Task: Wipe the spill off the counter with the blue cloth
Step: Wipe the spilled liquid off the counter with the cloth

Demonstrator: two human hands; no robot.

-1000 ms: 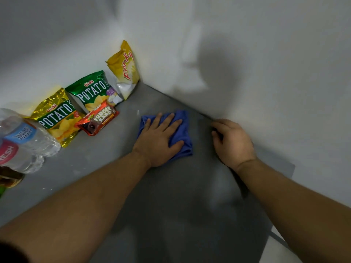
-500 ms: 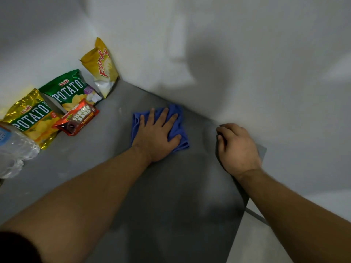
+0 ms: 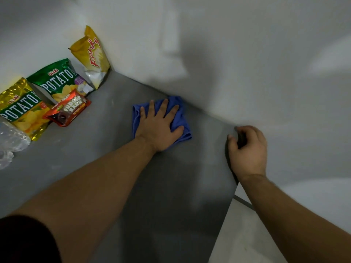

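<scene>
The blue cloth (image 3: 179,118) lies bunched on the grey counter (image 3: 171,186), close to the white wall. My left hand (image 3: 158,128) presses flat on top of it with fingers spread, covering most of it. My right hand (image 3: 248,152) is at the counter's right end beside the wall, fingers curled over the dark edge. No distinct spill shows around the cloth; what lies under it is hidden.
Snack packs line the left wall: a yellow bag (image 3: 93,57), a green potato-chip bag (image 3: 58,78), a gold one (image 3: 20,107) and a red fudge bar (image 3: 68,110). A clear plastic bottle (image 3: 11,141) lies at the far left. Beyond the counter's right edge is a pale lower surface (image 3: 243,234).
My left hand has slid the cloth a little along the wall, away from the snack packs. My right hand keeps its place at the counter's edge. The view has shifted.
</scene>
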